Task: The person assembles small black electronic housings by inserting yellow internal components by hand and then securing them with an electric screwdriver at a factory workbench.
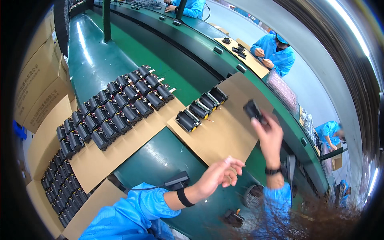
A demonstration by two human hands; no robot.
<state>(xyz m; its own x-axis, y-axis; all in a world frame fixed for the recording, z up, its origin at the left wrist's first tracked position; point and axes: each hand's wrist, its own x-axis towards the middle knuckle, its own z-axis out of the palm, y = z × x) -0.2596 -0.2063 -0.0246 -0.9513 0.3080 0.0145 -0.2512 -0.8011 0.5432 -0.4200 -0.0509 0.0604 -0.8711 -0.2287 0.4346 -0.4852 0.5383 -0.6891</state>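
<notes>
My right hand (270, 136) grips a small black plastic unit (253, 110) above the right part of a flat cardboard sheet (224, 138). My left hand (219, 175) is over the sheet's near edge, its fingers loosely bent and apart with nothing in them. On that sheet, a short row of black cylindrical units (188, 121) with yellow and silver parts lies left of my right hand. Further left, many similar black units (114, 100) with thin wires stand in rows on another cardboard sheet (158, 120). Both wrists wear black bands.
A carton (40, 196) packed with black units stands at lower left, beside stacked brown boxes (44, 88). A black device (177, 181) with a cable and a round mesh container (253, 196) are near me. Co-workers (276, 54) in blue sit across the green conveyor line (192, 34).
</notes>
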